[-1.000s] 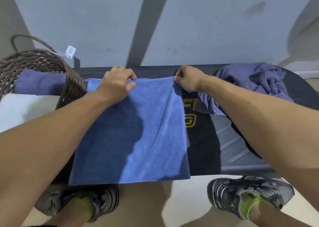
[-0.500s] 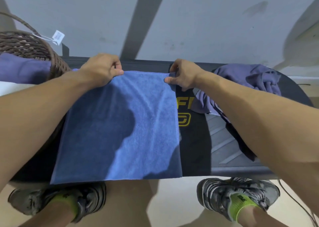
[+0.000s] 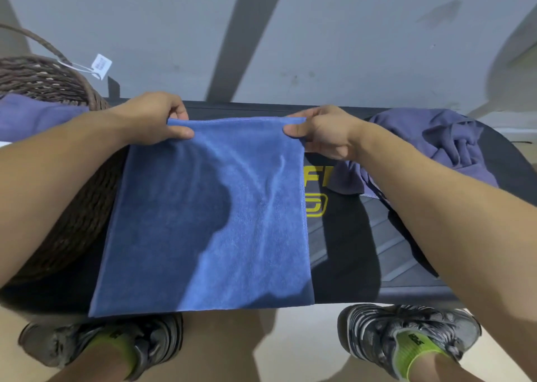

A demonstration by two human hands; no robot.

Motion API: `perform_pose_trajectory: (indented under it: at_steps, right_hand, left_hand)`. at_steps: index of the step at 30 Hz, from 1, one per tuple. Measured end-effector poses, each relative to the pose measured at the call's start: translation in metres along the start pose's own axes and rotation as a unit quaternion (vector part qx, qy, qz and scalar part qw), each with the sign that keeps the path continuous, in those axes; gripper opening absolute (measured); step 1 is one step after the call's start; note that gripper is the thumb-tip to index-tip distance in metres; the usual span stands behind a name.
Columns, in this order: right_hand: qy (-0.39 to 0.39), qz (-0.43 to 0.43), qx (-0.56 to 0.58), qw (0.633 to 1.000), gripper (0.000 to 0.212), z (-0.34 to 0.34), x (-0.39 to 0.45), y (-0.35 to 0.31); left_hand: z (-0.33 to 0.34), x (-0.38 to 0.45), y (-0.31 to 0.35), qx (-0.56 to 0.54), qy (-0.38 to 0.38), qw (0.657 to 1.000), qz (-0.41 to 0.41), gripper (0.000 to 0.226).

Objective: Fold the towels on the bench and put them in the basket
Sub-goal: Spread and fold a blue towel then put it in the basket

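Both hands pinch the blue towel's (image 3: 203, 222) far corners: left hand (image 3: 154, 117) at eleven o'clock, right hand (image 3: 319, 132) at one. The towel lies on the bench (image 3: 363, 251), stretching toward six. The basket (image 3: 58, 91) sits at ten, nearer the left hand.

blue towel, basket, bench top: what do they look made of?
Blue towel: soft short-pile cloth, likely microfibre or terry; matte nap, drapes limply from the left hand and right hand.
Basket: dark brown woven wicker or twisted rope; braided strands show.
Bench: black padded top, probably vinyl or faux leather; smooth, faint sheen, yellow printed lettering.
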State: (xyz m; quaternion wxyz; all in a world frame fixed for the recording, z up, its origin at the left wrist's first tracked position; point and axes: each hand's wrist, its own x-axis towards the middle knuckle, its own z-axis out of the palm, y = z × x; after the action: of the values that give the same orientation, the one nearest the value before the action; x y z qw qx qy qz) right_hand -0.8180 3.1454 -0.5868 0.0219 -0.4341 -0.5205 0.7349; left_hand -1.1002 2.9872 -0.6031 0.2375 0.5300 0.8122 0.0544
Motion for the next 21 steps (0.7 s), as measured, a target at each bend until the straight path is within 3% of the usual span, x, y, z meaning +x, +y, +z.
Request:
perform_pose_trajectory:
  at_steps: [3,8,13,16,18,21]
  right_hand:
    - [-0.021,0.029,0.111,0.993,0.022,-0.014,-0.006,0.006]
    - [-0.004,0.016,0.121,0.992,0.018,-0.027,-0.013,0.013]
    - [0.169,-0.013,0.074,0.983,0.004,-0.039,-0.006,0.012]
    - [0.251,-0.044,0.034,0.966,0.014,-0.049,0.0,0.013]
    - [0.28,-0.065,-0.011,0.958,0.029,-0.05,0.005,0.015]
    - [0.321,-0.068,-0.064,0.943,0.034,-0.047,0.013,0.019]
  left_hand:
    - [-0.002,0.0,0.002,-0.022,0.003,0.999,0.024,0.019]
    - [-0.008,0.007,0.012,-0.055,0.001,0.997,0.05,0.019]
    - [-0.014,0.014,0.012,-0.047,-0.018,0.997,0.05,0.021]
    - [-0.016,0.022,0.008,-0.068,0.017,0.997,0.016,0.019]
    - [-0.012,0.029,0.006,-0.091,0.042,0.995,-0.027,0.017]
    - [-0.007,0.035,0.006,-0.162,0.091,0.977,-0.106,0.016]
